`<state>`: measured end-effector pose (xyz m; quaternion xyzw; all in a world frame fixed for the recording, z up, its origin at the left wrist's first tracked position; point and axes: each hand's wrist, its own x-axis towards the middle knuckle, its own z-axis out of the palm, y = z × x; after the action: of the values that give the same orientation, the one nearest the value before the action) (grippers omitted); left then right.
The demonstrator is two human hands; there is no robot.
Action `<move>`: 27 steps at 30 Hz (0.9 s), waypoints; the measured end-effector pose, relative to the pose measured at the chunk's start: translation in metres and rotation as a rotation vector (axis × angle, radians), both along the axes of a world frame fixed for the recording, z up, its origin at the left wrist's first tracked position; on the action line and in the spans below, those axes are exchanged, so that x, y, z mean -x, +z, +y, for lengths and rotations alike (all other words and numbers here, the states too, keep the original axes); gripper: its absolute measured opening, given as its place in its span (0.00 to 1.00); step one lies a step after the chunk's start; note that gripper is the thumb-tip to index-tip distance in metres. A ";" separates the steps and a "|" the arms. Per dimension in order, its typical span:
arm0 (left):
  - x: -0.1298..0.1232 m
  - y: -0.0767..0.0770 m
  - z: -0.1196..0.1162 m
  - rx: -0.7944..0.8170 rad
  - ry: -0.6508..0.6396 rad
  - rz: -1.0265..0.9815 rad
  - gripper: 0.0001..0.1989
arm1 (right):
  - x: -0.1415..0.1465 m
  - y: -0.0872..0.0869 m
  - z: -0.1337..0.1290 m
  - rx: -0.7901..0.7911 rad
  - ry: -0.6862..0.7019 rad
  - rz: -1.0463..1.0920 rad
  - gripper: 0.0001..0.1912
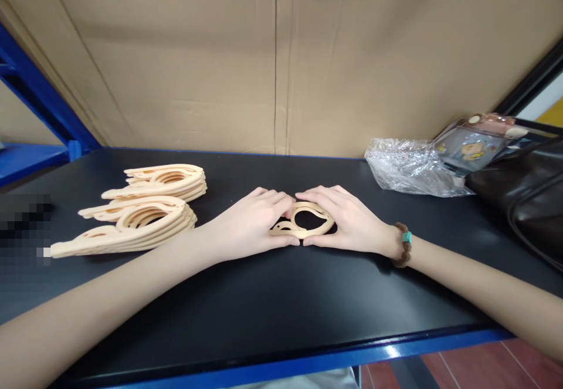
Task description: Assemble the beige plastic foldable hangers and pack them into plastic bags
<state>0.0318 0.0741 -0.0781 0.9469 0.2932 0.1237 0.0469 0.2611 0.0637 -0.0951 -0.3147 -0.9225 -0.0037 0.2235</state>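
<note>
Both my hands are on a beige folding clothes hanger (323,227) in the middle of the black table. It lies folded, with a rounded loop showing between my hands. My left hand (259,222) grips its left part, fingers over the far side and thumb along the near side. Around the loop's right side, my right hand (338,219) is closed, with its thumb low at the near edge. My palms and fingers hide both ends of the hanger. To the left are two stacks of similar folded hangers, a near stack (176,227) and a far stack (176,186).
A cardboard sheet (220,72) stands behind the black table (272,313). Clear crumpled plastic wrap (409,166), a printed plastic package (475,142) and a black bag (519,195) sit at the right. A blue frame edge (391,351) runs along the front.
</note>
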 end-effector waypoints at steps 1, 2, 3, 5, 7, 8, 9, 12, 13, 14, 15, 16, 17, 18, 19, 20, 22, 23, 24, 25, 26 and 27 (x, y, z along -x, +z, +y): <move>0.000 0.001 0.000 0.014 0.007 -0.006 0.16 | 0.000 0.000 0.000 0.008 0.003 -0.002 0.34; 0.000 0.001 -0.001 0.025 0.017 -0.013 0.16 | 0.000 0.000 0.000 0.016 0.008 -0.004 0.34; 0.000 0.002 -0.001 0.034 0.028 -0.020 0.16 | 0.000 0.001 0.000 0.020 0.013 -0.005 0.34; 0.000 0.003 -0.002 0.044 0.051 -0.029 0.15 | 0.000 0.001 0.000 0.021 0.022 -0.009 0.34; 0.001 0.003 -0.002 0.046 0.071 -0.026 0.16 | 0.000 0.002 0.000 0.009 0.017 -0.002 0.33; 0.001 0.003 -0.002 0.045 0.079 -0.020 0.16 | 0.000 0.002 -0.001 0.000 0.009 0.008 0.32; 0.000 0.003 -0.002 0.042 0.084 -0.011 0.16 | 0.000 0.002 -0.001 -0.008 -0.005 0.029 0.31; -0.001 0.005 -0.001 0.018 0.089 0.031 0.15 | -0.002 0.002 -0.001 -0.010 -0.069 0.154 0.24; -0.001 0.007 -0.001 0.003 0.090 0.049 0.14 | -0.003 0.002 0.000 -0.001 -0.096 0.215 0.22; -0.001 0.010 -0.002 -0.015 0.094 0.068 0.14 | -0.004 0.001 0.001 0.012 -0.122 0.280 0.21; 0.000 0.014 -0.002 -0.035 0.104 0.084 0.13 | -0.005 0.001 0.002 0.031 -0.146 0.340 0.19; 0.002 0.019 -0.002 -0.052 0.116 0.095 0.13 | -0.005 0.000 0.003 0.056 -0.162 0.388 0.18; 0.004 0.024 -0.002 -0.064 0.131 0.099 0.12 | -0.006 -0.001 0.004 0.085 -0.173 0.424 0.17; 0.008 0.031 -0.002 -0.071 0.147 0.097 0.12 | -0.006 -0.001 0.005 0.116 -0.179 0.445 0.16; 0.013 0.037 -0.002 -0.069 0.162 0.087 0.12 | -0.006 -0.002 0.005 0.142 -0.180 0.453 0.16; 0.019 0.044 -0.002 -0.069 0.180 0.073 0.12 | -0.006 -0.002 0.006 0.161 -0.178 0.453 0.15; 0.033 0.057 -0.004 -0.069 0.254 0.052 0.13 | -0.005 -0.002 0.005 0.169 -0.177 0.439 0.14; 0.042 0.062 -0.005 -0.060 0.300 0.040 0.14 | -0.004 -0.001 0.005 0.165 -0.177 0.426 0.13; 0.052 0.067 -0.008 -0.036 0.358 0.025 0.15 | -0.004 -0.001 0.005 0.160 -0.178 0.412 0.13; 0.062 0.072 -0.010 0.009 0.432 0.043 0.17 | -0.003 -0.001 0.004 0.156 -0.179 0.399 0.13; 0.074 0.075 -0.014 0.024 0.483 0.022 0.21 | -0.003 -0.001 0.004 0.156 -0.179 0.387 0.13; 0.087 0.077 -0.017 0.019 0.512 -0.015 0.25 | -0.003 -0.001 0.004 0.156 -0.180 0.378 0.13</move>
<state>-0.0550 0.0572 -0.0009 0.8403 0.5242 0.1358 0.0249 0.2642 0.0673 -0.0958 -0.4070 -0.8299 0.1069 0.3663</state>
